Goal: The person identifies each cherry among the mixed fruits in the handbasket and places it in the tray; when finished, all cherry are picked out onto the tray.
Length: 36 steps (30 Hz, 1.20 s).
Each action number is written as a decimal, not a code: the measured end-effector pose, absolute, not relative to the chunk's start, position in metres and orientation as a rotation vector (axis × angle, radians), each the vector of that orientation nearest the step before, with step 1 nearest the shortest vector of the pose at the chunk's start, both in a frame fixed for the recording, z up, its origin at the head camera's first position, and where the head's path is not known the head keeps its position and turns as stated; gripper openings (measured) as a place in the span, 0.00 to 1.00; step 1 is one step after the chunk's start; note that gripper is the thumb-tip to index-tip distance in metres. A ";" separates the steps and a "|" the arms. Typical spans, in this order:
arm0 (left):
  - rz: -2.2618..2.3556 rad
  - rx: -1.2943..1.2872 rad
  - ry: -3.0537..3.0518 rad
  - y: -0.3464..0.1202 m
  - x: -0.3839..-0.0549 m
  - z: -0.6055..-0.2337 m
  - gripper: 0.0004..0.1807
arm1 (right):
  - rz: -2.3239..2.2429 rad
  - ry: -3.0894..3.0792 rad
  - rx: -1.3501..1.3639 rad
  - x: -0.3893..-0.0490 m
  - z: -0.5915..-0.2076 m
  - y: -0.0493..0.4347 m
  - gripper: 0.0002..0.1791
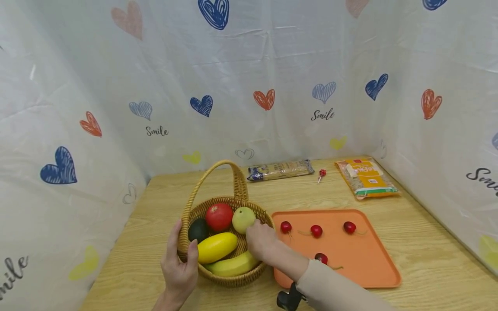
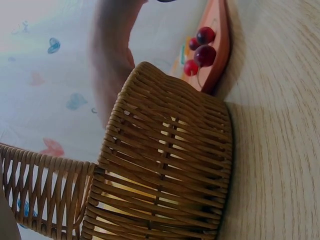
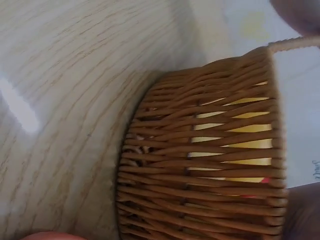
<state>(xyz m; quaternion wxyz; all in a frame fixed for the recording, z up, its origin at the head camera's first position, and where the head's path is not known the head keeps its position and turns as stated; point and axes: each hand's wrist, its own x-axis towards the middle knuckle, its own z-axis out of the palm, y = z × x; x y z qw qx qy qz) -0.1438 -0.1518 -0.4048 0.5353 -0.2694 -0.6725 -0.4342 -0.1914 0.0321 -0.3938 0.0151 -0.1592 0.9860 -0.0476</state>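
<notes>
A wicker basket (image 1: 234,282) with an arched handle stands on the table. It holds a red pomegranate (image 1: 219,217), a round pale green fruit (image 1: 243,220), a dark green avocado-like fruit (image 1: 199,230), a smooth yellow oval fruit (image 1: 218,247) and a banana (image 1: 232,264). At the basket's left side, my left hand (image 1: 180,265) grips the rim by the handle's base, thumb toward the inside. My right hand (image 1: 264,242) reaches over the right rim into the basket, beside the pale green fruit. Its fingertips are hidden, and whether they hold anything does not show.
Right of the basket lies an orange tray (image 1: 369,268) bearing several cherries (image 1: 317,231) with stems. Along the back of the table are a noodle packet (image 1: 281,170), a red lollipop (image 1: 321,174) and a flat orange-and-green food bag (image 1: 367,177). Heart-printed curtains (image 1: 233,65) surround the table.
</notes>
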 end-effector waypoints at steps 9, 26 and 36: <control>-1.011 -0.610 -1.643 -0.153 -0.141 -0.403 0.31 | -0.174 3.086 -0.503 -0.196 -0.404 0.030 0.07; -0.994 -0.589 -1.660 -0.153 -0.141 -0.405 0.32 | -0.276 3.177 -0.674 -0.197 -0.412 0.031 0.11; -0.995 -0.601 -1.640 -0.150 -0.140 -0.400 0.30 | -0.379 3.159 -0.672 -0.197 -0.413 0.032 0.11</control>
